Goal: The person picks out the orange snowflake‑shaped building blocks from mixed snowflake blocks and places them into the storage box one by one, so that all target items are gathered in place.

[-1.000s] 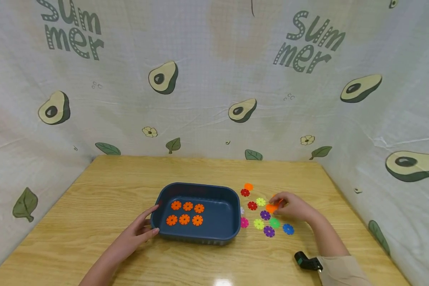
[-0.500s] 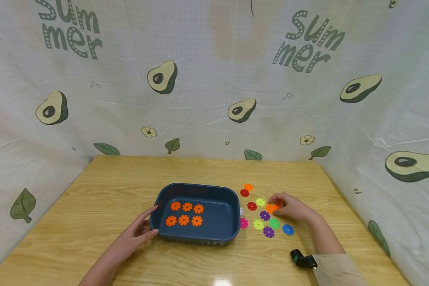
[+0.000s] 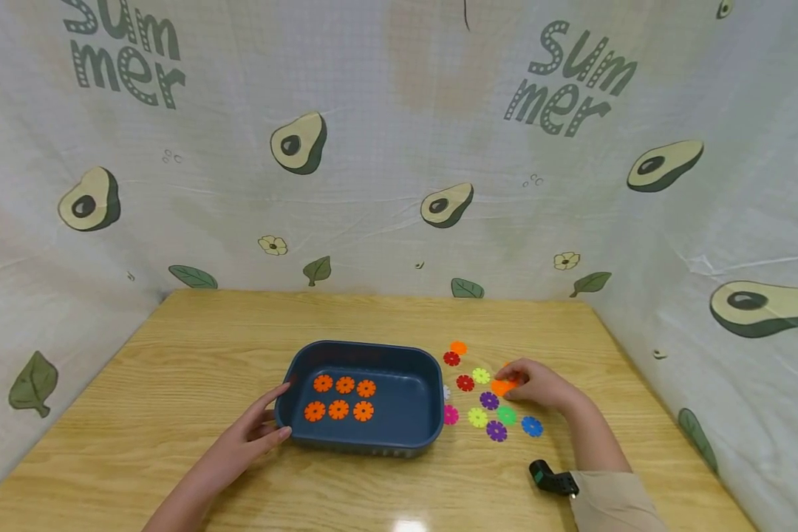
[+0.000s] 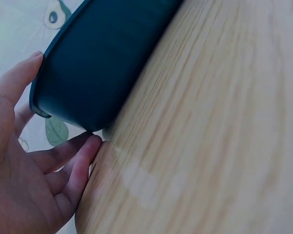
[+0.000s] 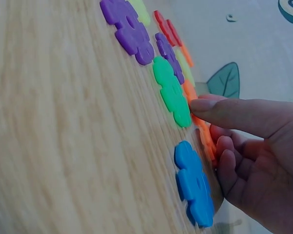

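A dark blue plastic bin (image 3: 399,448) stands on the table, with several orange notched discs (image 3: 344,384) in two rows on its floor. My left hand (image 3: 246,436) lies at the bin's left end, index fingertip and thumb touching its rim. In the left wrist view the other fingers are bent below the bin's wall (image 4: 97,63). Right of the bin, my right hand (image 3: 535,384) pinches an orange snowflake disc (image 3: 501,388) low over the table, thumb on the near side. In the right wrist view the thumb meets its edge, and the index finger is mostly hidden.
Around the right hand lie loose discs: blue (image 3: 532,426), green (image 3: 507,416), purple (image 3: 496,431), yellow (image 3: 477,417), red (image 3: 465,383) and pink (image 3: 450,414). An orange disc (image 3: 458,347) lies farther back. Printed cloth (image 3: 372,251) hangs behind the wooden table (image 3: 239,325).
The head view has shifted slightly, so everything sits a little farther left. The right forearm has swung slightly left, its fingers staying at the orange disc. The left hand keeps its place on the bin.
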Demonstrator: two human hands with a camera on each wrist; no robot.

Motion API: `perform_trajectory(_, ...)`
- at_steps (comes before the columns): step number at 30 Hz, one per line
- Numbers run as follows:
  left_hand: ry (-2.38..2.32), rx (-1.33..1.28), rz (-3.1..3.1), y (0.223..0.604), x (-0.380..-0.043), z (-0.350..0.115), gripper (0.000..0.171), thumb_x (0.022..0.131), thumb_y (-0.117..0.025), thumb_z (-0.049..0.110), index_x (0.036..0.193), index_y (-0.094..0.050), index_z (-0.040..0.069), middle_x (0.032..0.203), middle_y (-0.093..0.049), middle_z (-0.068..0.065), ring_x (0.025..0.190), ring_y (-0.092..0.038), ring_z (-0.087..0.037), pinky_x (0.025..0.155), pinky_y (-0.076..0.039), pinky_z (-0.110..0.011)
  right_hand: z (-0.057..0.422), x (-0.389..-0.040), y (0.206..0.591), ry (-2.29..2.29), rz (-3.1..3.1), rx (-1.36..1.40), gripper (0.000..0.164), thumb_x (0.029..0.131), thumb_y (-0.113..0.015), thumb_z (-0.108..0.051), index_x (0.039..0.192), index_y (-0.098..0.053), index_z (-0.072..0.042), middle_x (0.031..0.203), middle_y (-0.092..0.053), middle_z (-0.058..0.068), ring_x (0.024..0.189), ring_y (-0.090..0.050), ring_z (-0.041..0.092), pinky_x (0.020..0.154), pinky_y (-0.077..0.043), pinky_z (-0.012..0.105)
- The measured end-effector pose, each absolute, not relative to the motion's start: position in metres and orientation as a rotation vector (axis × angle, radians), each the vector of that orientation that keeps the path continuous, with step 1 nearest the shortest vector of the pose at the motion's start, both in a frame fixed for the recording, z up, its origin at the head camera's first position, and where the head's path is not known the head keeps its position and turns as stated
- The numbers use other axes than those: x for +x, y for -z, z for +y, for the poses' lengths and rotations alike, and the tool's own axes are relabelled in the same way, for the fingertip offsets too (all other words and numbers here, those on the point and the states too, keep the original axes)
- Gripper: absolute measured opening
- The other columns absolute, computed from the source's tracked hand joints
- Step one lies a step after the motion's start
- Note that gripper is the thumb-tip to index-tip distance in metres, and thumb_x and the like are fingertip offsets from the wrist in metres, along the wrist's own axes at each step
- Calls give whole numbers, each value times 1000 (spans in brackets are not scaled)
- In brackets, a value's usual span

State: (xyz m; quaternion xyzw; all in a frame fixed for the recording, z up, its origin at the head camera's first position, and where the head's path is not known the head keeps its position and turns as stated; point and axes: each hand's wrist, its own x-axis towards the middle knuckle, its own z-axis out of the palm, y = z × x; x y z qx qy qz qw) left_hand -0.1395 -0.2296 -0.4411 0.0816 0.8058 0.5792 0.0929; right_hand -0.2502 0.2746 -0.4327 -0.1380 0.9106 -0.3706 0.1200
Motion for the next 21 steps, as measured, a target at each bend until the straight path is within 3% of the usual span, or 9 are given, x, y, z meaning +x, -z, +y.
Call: perform_trajectory(21, -1733, 233, 2398, 442, -140, -229, 68, 95, -65, 18, 154, -29, 15, 138, -43, -30, 115, -57, -37, 83, -49, -26, 273, -248, 431, 1183, 2625, -403, 22, 86, -73, -2, 103, -60, -4, 91, -51, 8, 83, -46, 24, 71, -42, 34)
